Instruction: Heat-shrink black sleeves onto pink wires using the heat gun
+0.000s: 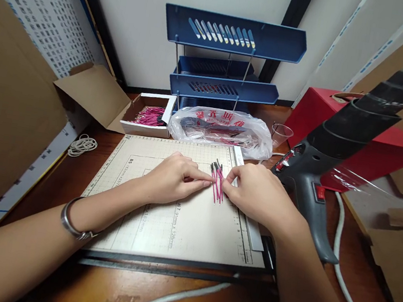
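Note:
A small bunch of short pink wires (218, 189) with black sleeves at their far ends lies on a gridded paper trimmer board (158, 235). My left hand (174, 178) reaches in from the left, its thumb and forefinger closed at the bunch's left edge. On the opposite side, my right hand (256, 189) pinches at the wires with bent fingers. Its fingertips partly cover the bunch's right edge. The pale metal strip (255, 235) of the trimmer runs beneath my right hand.
Behind the board stand an open box of pink wires (149, 115), a plastic bag (223, 131), a clear cup (282, 132) and blue tray shelves (234, 35). A heat gun (317, 188) stands close on the right, before a red box (379, 127). Coiled cord (83, 145) lies left; a cable (179, 299) crosses the front.

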`<state>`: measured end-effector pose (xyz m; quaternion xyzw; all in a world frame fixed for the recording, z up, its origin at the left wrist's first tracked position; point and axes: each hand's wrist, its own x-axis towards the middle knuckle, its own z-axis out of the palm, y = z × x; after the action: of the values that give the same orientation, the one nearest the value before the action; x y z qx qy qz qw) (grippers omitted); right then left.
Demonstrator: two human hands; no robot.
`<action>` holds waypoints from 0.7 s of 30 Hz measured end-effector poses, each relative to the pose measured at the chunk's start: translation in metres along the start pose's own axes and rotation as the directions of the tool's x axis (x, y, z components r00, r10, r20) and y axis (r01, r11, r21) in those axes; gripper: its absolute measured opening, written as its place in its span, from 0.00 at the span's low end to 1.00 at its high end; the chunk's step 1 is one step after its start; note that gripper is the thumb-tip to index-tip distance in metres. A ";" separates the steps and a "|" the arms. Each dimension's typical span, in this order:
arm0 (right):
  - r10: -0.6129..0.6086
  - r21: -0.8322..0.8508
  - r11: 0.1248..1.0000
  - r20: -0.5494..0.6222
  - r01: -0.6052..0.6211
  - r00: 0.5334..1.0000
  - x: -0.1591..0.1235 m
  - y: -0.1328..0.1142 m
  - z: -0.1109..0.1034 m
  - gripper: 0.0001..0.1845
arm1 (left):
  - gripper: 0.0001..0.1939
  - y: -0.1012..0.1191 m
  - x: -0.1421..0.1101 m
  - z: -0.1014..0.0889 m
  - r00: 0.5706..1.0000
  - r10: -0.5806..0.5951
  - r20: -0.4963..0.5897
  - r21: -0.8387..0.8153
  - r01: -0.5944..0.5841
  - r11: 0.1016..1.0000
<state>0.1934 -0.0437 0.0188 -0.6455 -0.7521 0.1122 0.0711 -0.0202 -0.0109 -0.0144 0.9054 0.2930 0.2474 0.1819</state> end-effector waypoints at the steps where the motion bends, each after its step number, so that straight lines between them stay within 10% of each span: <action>1: 0.005 0.003 1.000 -0.001 -0.005 1.000 0.000 0.000 0.000 0.14 | 0.12 0.000 0.000 0.000 1.000 -0.002 -0.004 0.005 0.002 1.000; 15: 0.037 0.001 0.999 -0.004 -0.037 0.999 0.001 0.001 0.000 0.13 | 0.12 0.003 0.002 -0.003 0.999 -0.051 0.019 0.028 0.051 0.998; 21: -0.162 0.241 0.961 0.085 0.138 0.983 -0.002 0.000 -0.002 0.17 | 0.12 0.005 0.002 -0.004 0.983 -0.181 -0.012 0.082 0.182 0.980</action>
<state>0.1946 -0.0452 0.0209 -0.5670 -0.7831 0.2276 0.1157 -0.0184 -0.0125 -0.0084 0.8812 0.3848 0.2193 0.1653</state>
